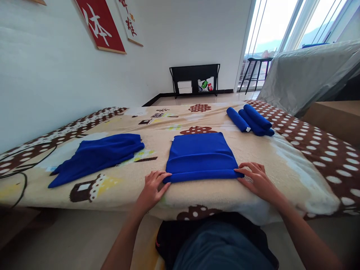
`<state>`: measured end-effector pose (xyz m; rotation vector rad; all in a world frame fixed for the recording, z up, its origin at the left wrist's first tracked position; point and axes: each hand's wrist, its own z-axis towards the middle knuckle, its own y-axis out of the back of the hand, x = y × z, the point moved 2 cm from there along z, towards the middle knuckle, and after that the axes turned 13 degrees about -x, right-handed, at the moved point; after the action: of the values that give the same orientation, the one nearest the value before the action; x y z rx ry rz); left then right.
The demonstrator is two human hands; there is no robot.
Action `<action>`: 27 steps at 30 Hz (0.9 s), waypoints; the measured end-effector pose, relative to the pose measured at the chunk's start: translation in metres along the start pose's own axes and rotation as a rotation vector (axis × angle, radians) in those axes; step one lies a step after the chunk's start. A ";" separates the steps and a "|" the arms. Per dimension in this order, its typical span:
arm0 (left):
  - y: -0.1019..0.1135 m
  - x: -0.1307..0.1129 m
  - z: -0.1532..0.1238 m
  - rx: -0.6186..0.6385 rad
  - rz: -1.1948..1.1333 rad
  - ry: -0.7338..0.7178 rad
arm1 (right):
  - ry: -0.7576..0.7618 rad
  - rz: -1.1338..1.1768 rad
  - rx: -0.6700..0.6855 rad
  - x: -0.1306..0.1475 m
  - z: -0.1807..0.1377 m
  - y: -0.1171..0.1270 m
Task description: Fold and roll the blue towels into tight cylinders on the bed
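– Blue towel (201, 152): state its position.
– It lies flat on the patterned blanket (253, 150), centred in front of the person, near the front edge of the bed. Its near edge is turned into a low roll.
– Left hand (152, 187)?
– Fingers extended and loosely spread, tips touching the left end of the roll. Nothing is gripped.
– Right hand (257, 179)?
– Palm down, fingers spread, tips resting on the right end of the roll. No grip here either.
– Other items on the blanket?
– A loose blue cloth (98, 155) lies well to the left, apart from both hands. Three rolled blue towels (251, 120) lie side by side, touching, at the far right.
– Background?
– A black rack (194, 77) stands at the far wall. Red wall hangings (99, 24) are at the upper left.
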<state>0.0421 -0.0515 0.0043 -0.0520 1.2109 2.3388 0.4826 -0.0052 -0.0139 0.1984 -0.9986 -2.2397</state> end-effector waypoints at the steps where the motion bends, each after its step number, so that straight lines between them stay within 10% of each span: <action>1: 0.000 0.001 0.002 0.021 -0.015 0.013 | -0.003 0.001 0.001 -0.001 0.000 -0.001; 16: 0.009 0.002 0.003 0.024 0.035 -0.111 | 0.024 0.068 -0.031 -0.005 -0.003 0.004; 27: -0.054 -0.111 0.043 0.037 -0.073 -0.223 | -0.008 0.138 0.012 0.100 0.057 -0.036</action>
<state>0.1719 -0.0386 0.0177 0.1698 1.1220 2.1925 0.3654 -0.0168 0.0127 0.1222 -0.9994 -2.1118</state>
